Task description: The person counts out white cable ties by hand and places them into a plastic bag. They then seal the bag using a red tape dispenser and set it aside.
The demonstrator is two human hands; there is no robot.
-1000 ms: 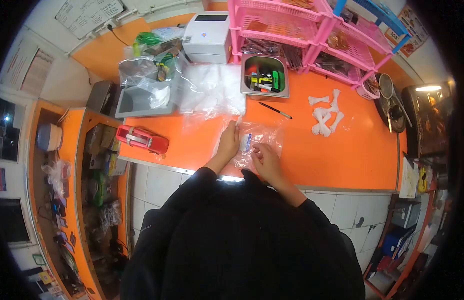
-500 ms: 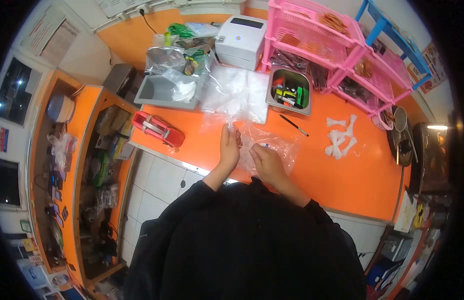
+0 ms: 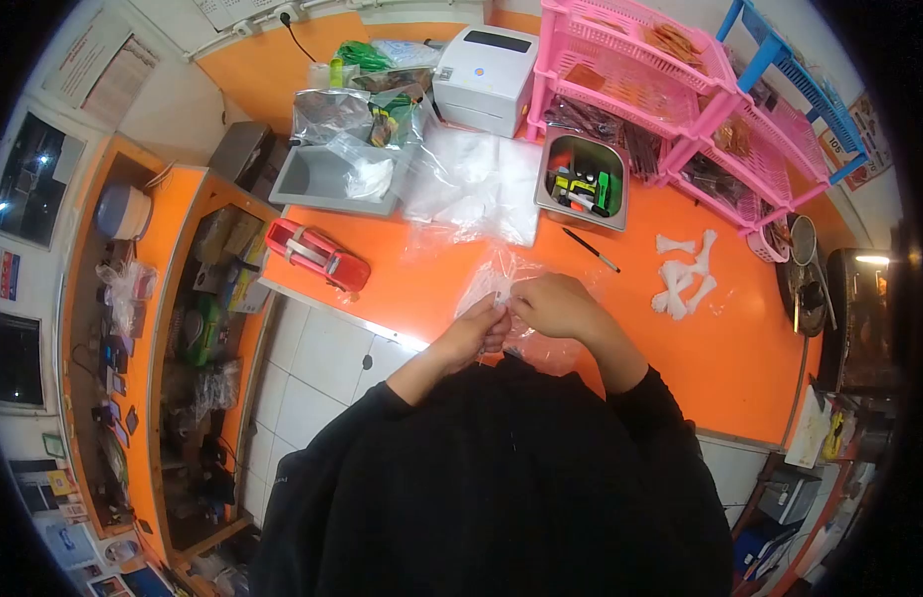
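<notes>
My left hand (image 3: 471, 333) is closed round something thin with a small white tip, which looks like the gathered end of a clear plastic bag (image 3: 489, 276). Right beside it, my right hand (image 3: 553, 304) is closed too, its fingertips pinching at that same white tip. Crinkled clear film spreads on the orange table behind the hands, and more of it shows below my right hand. The fingers hide most of what is pinched. Farther back lies a stack of clear plastic bags (image 3: 471, 184).
At the right lie several white bundles (image 3: 685, 279) and a black pen (image 3: 591, 250). Behind stand a metal tub (image 3: 620, 214) of markers, a white label printer (image 3: 484, 85) and pink racks (image 3: 640, 109). A red tape dispenser (image 3: 322, 261) and grey bin (image 3: 312, 189) are at the left.
My left hand has come lower and nearer my body with the gathered plastic. My right hand has moved up against it, and both now meet at the white tip.
</notes>
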